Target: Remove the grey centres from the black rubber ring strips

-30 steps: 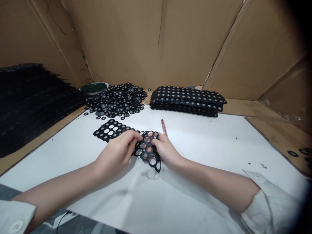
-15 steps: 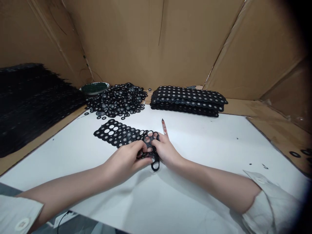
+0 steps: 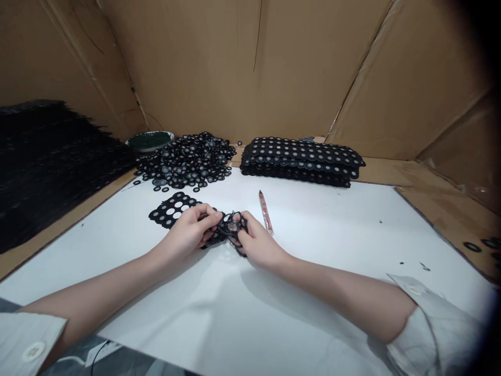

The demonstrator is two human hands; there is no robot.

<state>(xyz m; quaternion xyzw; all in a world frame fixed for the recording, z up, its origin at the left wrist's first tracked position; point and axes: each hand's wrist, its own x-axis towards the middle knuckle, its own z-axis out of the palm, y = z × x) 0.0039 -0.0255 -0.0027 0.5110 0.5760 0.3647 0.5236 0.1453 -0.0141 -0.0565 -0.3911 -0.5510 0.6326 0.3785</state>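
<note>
A black perforated sheet [image 3: 174, 208] of joined rings lies on the white tabletop [image 3: 313, 235]. Its right end is bunched up between my hands. My left hand [image 3: 188, 232] grips the sheet from the left, fingers curled over it. My right hand [image 3: 256, 240] grips the crumpled right end, where empty ring holes show. A red-and-clear pen-like tool [image 3: 266, 211] lies just right of my right hand, untouched.
A heap of loose black rings [image 3: 188, 159] sits behind the sheet, with a green-filled dish [image 3: 151, 140] at its left. A stack of filled black sheets [image 3: 301, 159] lies at the back right. A dark pile [image 3: 47, 162] fills the left. Cardboard walls surround the table.
My hands have drawn together and slid slightly left and away. The emptied right end of the sheet, flat and hanging toward me before, is now crumpled between them. The tool is uncovered.
</note>
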